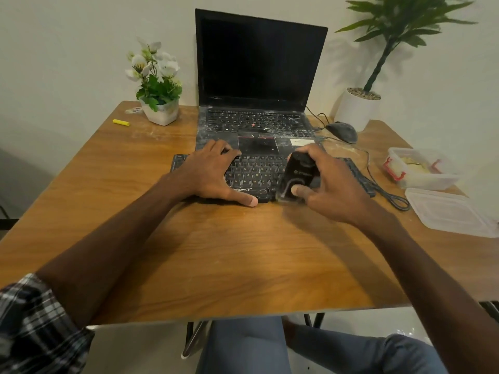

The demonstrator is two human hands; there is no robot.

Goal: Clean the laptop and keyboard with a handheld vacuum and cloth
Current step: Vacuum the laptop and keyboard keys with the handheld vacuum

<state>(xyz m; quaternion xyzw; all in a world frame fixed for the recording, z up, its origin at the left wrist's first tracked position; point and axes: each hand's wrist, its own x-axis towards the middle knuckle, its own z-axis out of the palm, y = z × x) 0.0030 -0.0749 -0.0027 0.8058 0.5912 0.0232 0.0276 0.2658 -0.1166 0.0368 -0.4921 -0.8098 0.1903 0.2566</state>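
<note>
Gripping handheld vacuum (298, 174), right hand (334, 187) fingers curled round it over keyboard (256, 170); left hand (210, 174) flat on keys, fingers spread.

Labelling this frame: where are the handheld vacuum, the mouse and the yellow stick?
handheld vacuum (299, 171): head view, black body.
mouse (342, 131): head view, dusty top.
yellow stick (121, 122): head view, its middle.

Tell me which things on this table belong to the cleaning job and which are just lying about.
Job: dusty laptop, keyboard under the left hand, handheld vacuum held in the right hand.
Lying about: mouse, flower pot, yellow stick, plastic container, loose lid, potted plant.
</note>
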